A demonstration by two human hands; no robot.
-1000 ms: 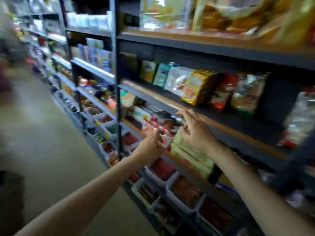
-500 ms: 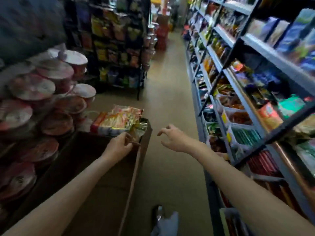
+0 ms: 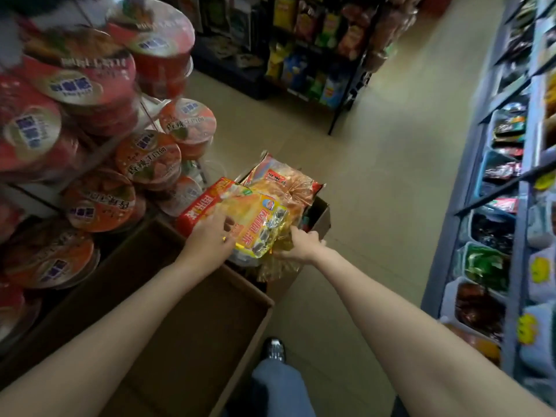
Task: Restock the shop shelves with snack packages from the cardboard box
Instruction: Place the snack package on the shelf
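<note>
A yellow snack package lies on top of a pile of packages in a cardboard box on the floor. My left hand grips the yellow package at its left edge, fingers curled over it. My right hand holds its lower right corner by the crinkled wrapper. Under it lie a red package and an orange-red package. The shop shelves run along the right side, with bins of snacks.
A large open cardboard box stands in front of me at lower left. Stacked red instant noodle bowls fill the left. Another snack rack stands across the aisle. My shoe and jeans leg are on the tan floor.
My view turned from the shelf to the aisle floor and boxes. Both hands left the shelf; the left reached the packages first, then the right hand came in and took hold of the yellow package.
</note>
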